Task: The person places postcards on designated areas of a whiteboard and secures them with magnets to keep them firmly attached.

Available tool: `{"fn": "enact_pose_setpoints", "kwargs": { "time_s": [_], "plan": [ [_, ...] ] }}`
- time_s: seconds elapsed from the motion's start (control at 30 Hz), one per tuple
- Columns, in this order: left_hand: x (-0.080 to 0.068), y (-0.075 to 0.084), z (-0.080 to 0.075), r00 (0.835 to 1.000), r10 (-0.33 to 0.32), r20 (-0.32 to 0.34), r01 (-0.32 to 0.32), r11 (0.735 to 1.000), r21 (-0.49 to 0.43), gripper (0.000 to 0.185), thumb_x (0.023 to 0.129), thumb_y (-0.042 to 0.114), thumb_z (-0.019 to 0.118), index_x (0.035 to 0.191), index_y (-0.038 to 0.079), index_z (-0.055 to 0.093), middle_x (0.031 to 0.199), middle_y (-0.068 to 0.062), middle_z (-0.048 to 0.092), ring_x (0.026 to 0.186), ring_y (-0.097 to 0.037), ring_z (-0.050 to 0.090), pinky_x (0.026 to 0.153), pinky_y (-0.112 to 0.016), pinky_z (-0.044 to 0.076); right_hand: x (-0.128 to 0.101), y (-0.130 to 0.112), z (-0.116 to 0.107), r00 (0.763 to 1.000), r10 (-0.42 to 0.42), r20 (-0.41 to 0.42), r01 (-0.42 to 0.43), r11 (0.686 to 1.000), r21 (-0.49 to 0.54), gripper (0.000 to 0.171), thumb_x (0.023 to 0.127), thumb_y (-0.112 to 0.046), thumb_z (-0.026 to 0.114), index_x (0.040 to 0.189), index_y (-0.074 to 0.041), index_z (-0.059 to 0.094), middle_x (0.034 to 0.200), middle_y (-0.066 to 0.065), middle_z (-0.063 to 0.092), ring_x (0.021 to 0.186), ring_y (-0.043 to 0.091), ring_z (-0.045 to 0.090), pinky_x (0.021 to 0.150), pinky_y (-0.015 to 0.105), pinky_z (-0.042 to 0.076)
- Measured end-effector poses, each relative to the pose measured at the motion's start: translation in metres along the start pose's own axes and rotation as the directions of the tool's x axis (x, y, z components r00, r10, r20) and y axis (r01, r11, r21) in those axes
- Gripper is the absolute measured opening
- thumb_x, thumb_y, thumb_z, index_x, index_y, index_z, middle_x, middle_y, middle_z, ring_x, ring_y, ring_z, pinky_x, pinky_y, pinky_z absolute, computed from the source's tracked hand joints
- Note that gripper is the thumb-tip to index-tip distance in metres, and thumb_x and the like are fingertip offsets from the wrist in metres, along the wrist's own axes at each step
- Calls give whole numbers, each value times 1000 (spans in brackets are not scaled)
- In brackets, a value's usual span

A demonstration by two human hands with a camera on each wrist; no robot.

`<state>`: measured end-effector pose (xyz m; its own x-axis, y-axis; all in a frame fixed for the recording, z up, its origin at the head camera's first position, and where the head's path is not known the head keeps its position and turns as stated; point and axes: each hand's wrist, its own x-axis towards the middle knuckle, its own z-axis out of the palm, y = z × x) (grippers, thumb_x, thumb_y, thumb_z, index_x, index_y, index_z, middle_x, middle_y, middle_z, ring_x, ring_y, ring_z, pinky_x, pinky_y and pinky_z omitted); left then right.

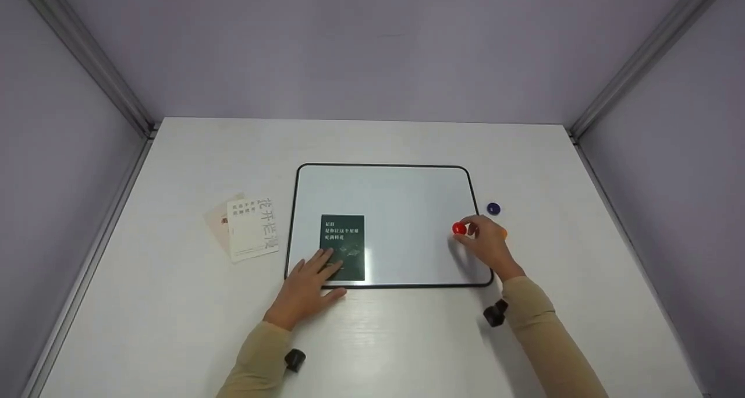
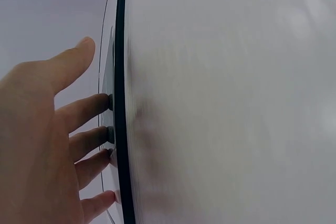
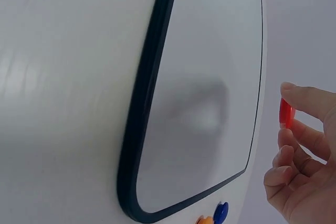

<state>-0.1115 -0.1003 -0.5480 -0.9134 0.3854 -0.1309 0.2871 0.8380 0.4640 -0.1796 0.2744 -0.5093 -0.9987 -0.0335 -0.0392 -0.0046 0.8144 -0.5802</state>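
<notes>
A whiteboard (image 1: 407, 194) with a black rim lies flat on the table. On its lower left part rests a dark green card (image 1: 349, 258) with white printed characters. My left hand (image 1: 305, 287) presses the card's lower left area with spread, nearly straight fingers; they also touch down in the left wrist view. Above the board's right side, my right hand (image 1: 488, 244) pinches a round red magnet (image 1: 459, 228) between thumb and fingers. The same red magnet (image 3: 285, 113) shows edge-on in the right wrist view, held off the board's surface.
A blue magnet (image 1: 493, 208) lies right of the board, with an orange magnet (image 1: 504, 234) partly hidden behind the right hand. Left of the board, a white card (image 1: 253, 229) overlaps a pinkish card (image 1: 216, 220). Walls stand around the table's back and sides.
</notes>
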Motion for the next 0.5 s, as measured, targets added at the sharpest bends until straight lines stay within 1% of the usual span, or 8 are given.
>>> {"fn": "enact_pose_setpoints", "kwargs": {
  "time_s": [0.23, 0.37, 0.5],
  "plan": [
    [-1, 1, 0, 1000, 5, -17, -5, 1000, -13, 61, 92, 52, 56, 141, 17, 50, 156, -10, 37, 148, -31, 29, 120, -55, 25, 1, -5, 1, 1000, 11, 16, -11, 1000, 20, 32, 86, -16, 72, 112, 0, 64, 90, 14, 60, 82, 21, 50, 65, 19, 38],
    [-1, 1, 0, 1000, 4, -28, -4, 1000, -19, 61, 91, 53, 56, 141, 17, 50, 156, -10, 37, 148, -30, 30, 120, -55, 26, 2, -8, 2, 1000, 2, 26, -3, 1000, 28, 31, 86, -15, 72, 113, 0, 64, 89, 14, 60, 82, 21, 49, 65, 20, 38],
    [-1, 1, -1, 1000, -4, -21, 3, 1000, -24, 62, 92, 54, 55, 141, 18, 50, 157, -9, 36, 149, -30, 29, 121, -55, 25, 3, -13, 2, 999, 7, 42, -8, 1000, 24, 31, 87, -15, 71, 113, -1, 63, 92, 15, 61, 84, 22, 50, 68, 22, 40]
  ]
}}
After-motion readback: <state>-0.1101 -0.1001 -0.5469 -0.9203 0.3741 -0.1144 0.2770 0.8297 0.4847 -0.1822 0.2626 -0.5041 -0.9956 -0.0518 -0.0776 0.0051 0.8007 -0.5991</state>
